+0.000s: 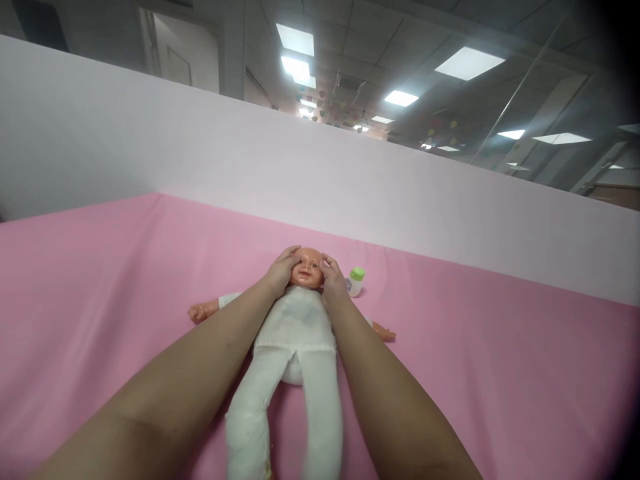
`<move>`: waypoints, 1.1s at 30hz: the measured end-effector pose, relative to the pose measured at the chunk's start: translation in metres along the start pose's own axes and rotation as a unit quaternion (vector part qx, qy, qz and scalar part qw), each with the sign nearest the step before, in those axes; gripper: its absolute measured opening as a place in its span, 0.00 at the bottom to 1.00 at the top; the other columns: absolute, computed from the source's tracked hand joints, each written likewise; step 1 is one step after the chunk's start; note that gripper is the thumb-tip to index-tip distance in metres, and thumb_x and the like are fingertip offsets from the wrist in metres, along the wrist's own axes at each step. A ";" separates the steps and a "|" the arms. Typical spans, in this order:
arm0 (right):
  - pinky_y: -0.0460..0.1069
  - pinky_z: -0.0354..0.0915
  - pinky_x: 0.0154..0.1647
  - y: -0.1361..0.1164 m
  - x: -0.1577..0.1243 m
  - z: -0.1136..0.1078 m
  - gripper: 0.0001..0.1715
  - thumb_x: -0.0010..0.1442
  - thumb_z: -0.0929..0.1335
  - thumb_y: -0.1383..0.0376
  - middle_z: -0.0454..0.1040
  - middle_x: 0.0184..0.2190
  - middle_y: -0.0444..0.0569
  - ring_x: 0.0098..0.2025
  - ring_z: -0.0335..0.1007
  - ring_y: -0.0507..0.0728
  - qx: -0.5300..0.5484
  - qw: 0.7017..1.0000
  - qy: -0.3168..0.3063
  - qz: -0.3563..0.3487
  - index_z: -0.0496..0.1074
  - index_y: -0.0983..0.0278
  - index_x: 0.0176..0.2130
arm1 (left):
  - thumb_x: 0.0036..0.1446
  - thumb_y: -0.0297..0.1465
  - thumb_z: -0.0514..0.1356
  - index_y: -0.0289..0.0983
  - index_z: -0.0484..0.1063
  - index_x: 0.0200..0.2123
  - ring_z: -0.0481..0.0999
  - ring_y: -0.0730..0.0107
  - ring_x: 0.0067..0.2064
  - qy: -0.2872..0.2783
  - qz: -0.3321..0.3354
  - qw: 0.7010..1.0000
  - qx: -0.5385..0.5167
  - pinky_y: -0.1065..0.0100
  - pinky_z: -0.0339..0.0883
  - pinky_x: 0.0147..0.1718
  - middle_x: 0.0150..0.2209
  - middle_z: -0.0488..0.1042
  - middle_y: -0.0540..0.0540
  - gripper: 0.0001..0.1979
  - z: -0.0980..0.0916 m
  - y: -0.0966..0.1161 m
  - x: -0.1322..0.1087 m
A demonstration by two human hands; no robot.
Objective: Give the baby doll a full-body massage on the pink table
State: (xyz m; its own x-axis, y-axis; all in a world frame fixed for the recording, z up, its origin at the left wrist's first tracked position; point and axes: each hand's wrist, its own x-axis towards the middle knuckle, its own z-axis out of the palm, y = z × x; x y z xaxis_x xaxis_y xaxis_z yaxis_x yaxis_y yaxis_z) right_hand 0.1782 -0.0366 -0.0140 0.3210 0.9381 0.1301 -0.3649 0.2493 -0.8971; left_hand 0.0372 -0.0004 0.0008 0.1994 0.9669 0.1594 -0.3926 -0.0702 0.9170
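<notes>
The pink sheet is the largest thing before me, running back to a far edge along the white wall. It shows soft folds toward its left and right edges; if I dragged anything sideways, the cloth could well bunch or slide with it.

The doll lies on its back on the sheet, head nearest the far edge, legs reaching toward the near one. My left forearm and right forearm run up either side, passing over its arms, so lifting the body with mine in the way might catch them.

My left hand and right hand are apart from each other, each touching one side of the doll's head, which sits between them. I can't tell whether I'm gripping or only resting there. Uneven pressure would probably roll the head, and pulling on it alone could strain the neck.

Smallest, the green-capped bottle stands just beyond my right wrist, near the far edge. An outward swing of that hand could knock it over.
</notes>
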 end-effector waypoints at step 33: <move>0.55 0.73 0.53 0.004 0.001 -0.005 0.30 0.62 0.66 0.54 0.78 0.54 0.49 0.53 0.76 0.60 -0.171 0.983 0.012 -0.062 0.69 0.59 0.60 | 0.57 0.41 0.65 0.42 0.71 0.62 0.78 0.52 0.57 0.007 0.015 0.995 0.102 0.55 0.70 0.56 0.56 0.78 0.39 0.30 -0.008 -0.004 0.004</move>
State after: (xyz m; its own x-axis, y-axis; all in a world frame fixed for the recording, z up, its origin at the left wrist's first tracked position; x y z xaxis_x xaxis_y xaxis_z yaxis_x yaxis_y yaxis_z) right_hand 0.1814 -0.0355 -0.0195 0.3662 0.8989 0.2404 -0.0086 0.2616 -0.9651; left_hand 0.0325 0.0057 -0.0053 0.1771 0.9669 0.1836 -0.2071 -0.1458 0.9674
